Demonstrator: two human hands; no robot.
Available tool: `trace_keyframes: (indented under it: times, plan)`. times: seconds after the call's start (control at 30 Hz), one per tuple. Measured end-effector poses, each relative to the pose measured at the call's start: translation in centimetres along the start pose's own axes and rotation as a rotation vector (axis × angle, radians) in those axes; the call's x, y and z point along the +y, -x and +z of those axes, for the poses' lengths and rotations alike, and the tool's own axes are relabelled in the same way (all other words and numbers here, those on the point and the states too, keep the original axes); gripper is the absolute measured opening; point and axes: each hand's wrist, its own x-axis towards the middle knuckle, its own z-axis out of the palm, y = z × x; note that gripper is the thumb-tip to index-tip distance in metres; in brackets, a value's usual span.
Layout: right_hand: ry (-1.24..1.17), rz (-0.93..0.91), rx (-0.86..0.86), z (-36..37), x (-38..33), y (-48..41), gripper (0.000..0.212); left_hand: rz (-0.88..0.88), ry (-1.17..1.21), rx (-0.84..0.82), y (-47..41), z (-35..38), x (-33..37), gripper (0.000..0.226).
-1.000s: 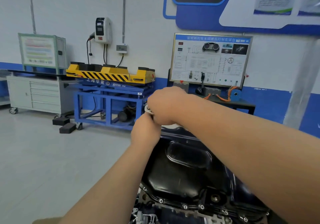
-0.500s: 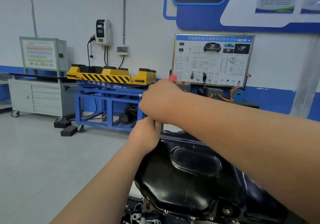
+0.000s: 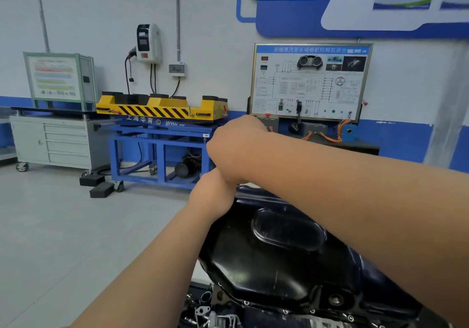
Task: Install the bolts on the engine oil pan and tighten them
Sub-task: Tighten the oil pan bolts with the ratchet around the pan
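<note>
Oil pan (image 3: 279,259) slightly higher in frame, glossy black, bolts (image 3: 246,302) along rim

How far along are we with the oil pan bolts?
Done: bolts look seated along the near edge of the oil pan. In hand: left hand and right hand are bunched together at the far edge; whatever they work is hidden. Left: far-edge bolts, tightness unconfirmed.

Blue lift stand (image 3: 162,136): "上海华育". Training board (image 3: 309,81) header: "新能源汽车永磁电机控制实训台".
</note>
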Motion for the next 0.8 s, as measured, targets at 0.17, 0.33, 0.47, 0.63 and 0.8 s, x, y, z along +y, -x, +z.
trace_keyframes:
  times: [0.17, 0.33, 0.47, 0.63, 0.8]
  plan:
    - [-0.108, 0.027, -0.025, -0.4, 0.1, -0.2, 0.027, -0.065, 0.067, -0.006, 0.0, -0.4, -0.1, 0.038]
    - [-0.115, 0.01, 0.078, 0.1, 0.2, 0.3, 0.032, -0.016, -0.084, 0.05, 0.0, -0.1, -0.1, 0.038]
    - [-0.313, 0.09, 0.17, 1.9, 0.4, 0.1, 0.031, 0.011, -0.141, 0.008, 0.1, -0.3, -0.2, 0.037]
    - [-0.415, 0.104, 0.145, 2.0, 0.3, -0.1, 0.028, -0.037, -0.173, -0.012, 0.1, -0.3, 0.2, 0.034]
    - [-0.177, -0.067, 0.094, 1.1, 1.2, 0.7, 0.031, -0.004, -0.132, -0.084, -0.2, -0.5, 0.3, 0.034]
